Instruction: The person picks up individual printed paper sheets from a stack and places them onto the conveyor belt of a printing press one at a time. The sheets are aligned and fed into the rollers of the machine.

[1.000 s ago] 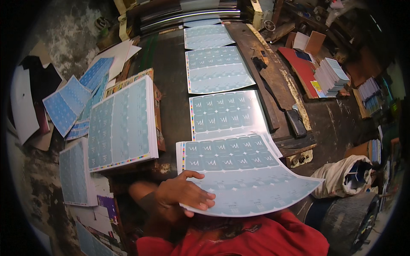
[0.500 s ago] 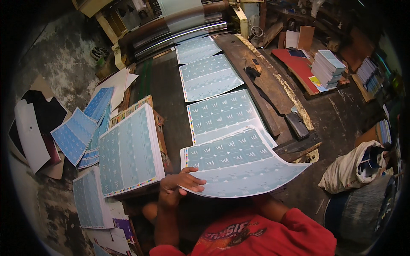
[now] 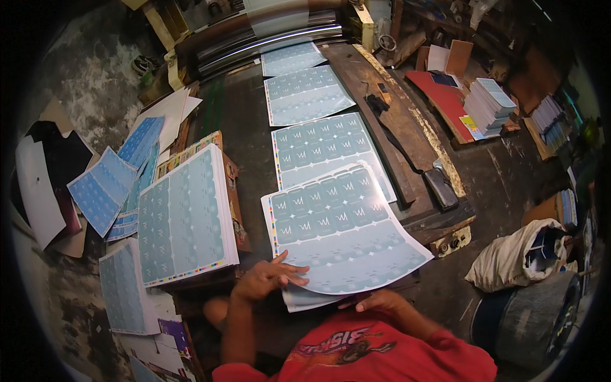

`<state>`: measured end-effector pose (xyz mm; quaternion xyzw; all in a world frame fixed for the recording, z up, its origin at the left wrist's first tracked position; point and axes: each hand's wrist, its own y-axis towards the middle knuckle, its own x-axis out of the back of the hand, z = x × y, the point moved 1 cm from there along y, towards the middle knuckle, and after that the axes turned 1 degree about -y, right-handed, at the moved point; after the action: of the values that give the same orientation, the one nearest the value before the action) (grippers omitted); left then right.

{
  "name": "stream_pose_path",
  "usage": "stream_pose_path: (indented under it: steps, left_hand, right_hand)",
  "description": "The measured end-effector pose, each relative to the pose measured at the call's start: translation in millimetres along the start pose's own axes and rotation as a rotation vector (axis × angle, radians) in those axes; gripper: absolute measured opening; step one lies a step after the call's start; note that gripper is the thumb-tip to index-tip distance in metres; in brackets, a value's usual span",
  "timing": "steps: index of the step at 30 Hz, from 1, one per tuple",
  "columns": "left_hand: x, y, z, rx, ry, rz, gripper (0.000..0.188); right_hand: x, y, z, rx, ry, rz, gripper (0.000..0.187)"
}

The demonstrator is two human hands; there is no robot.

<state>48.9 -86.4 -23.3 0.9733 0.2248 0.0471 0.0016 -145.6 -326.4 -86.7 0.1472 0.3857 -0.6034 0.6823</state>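
A pale teal printed sheet (image 3: pixel 344 242) lies before me, its near part curving down toward my lap. My left hand (image 3: pixel 270 278) rests at its near left edge, fingers spread and stretched over the paper. Beside the near edge, my right hand (image 3: pixel 379 302) is open with the thumb apart; some of its fingers are hidden. The edge of another sheet (image 3: pixel 296 302) shows underneath. Beyond lie more sheets of the same print, a teal sheet (image 3: pixel 318 146), a second sheet (image 3: pixel 305 99) and one sheet (image 3: pixel 289 60) at the shiny rollers (image 3: pixel 273 41).
A thick stack of printed sheets (image 3: pixel 184 223) stands at my left, near loose blue sheets (image 3: pixel 105 191). To the right lie a wooden bar (image 3: pixel 388 153) and a dark pouch (image 3: pixel 441 188). A white sack (image 3: pixel 515 261) and a dark drum (image 3: pixel 528 318) stand farther right.
The near sheet has dropped at its right corner and lies flatter. My right hand has come out from beneath it into view. My left fingers have spread. The view has shifted slightly.
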Motion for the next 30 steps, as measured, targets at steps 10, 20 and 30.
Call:
stream_pose_path:
  steps: [10,20,30]
  left_hand:
    - [-5.8,2.7,7.2,0.202,0.107,0.202,0.038]
    - [138.5,193.0,120.6,0.352,0.365,-0.993,0.069]
    - [177.0,283.2,181.5,0.632,0.633,-0.834,0.075]
  right_hand:
    - [50.9,79.9,-48.3,0.082,0.119,-0.268,0.070]
    - [36.0,60.2,-41.8,0.048,0.084,-0.359,0.066]
    - [48.0,35.9,-45.9,0.040,0.155,-0.401,0.062]
